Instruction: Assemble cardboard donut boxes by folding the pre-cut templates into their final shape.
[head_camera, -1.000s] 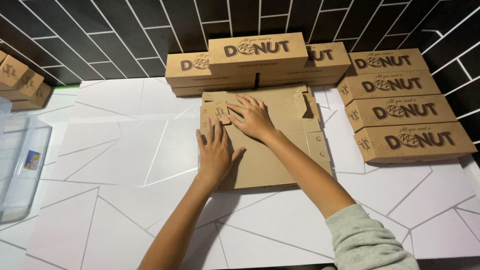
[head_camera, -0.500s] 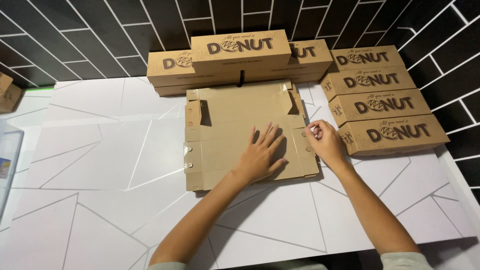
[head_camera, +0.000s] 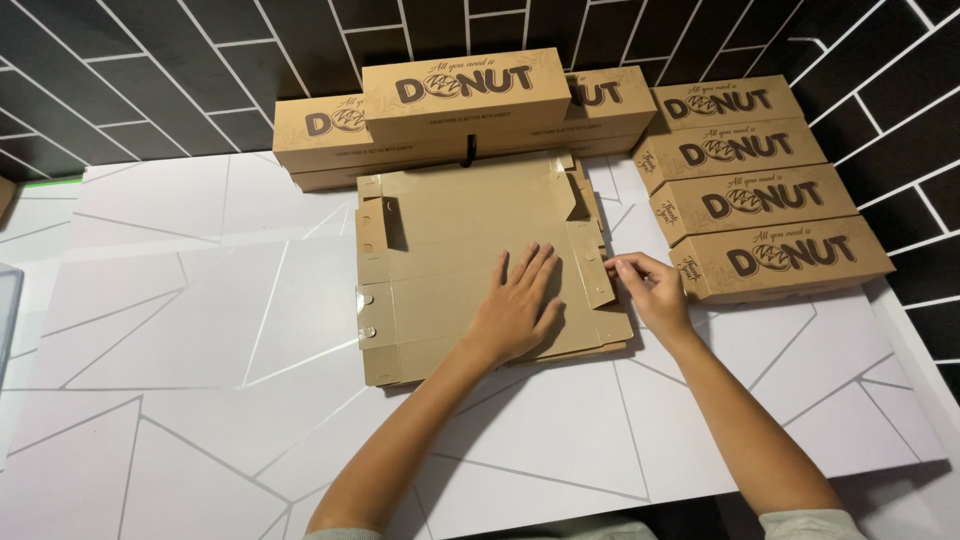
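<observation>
A white tabletop (head_camera: 200, 330) fills the frame; at its centre lies a flat cardboard box blank (head_camera: 470, 260). The left hand (head_camera: 515, 305) presses it, fingers spread. The right hand (head_camera: 650, 295) pinches the right-edge side flap (head_camera: 592, 265); a hard pull could tear the crease.

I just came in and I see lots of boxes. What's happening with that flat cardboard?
A person is working on a flat, unfolded cardboard box lying on a white table. Their left hand presses flat on the middle of the cardboard, while the right hand pinches a side flap at its right edge with the fingers. Finished brown boxes are stacked behind it and in a row to the right, against a dark tiled wall.
</observation>
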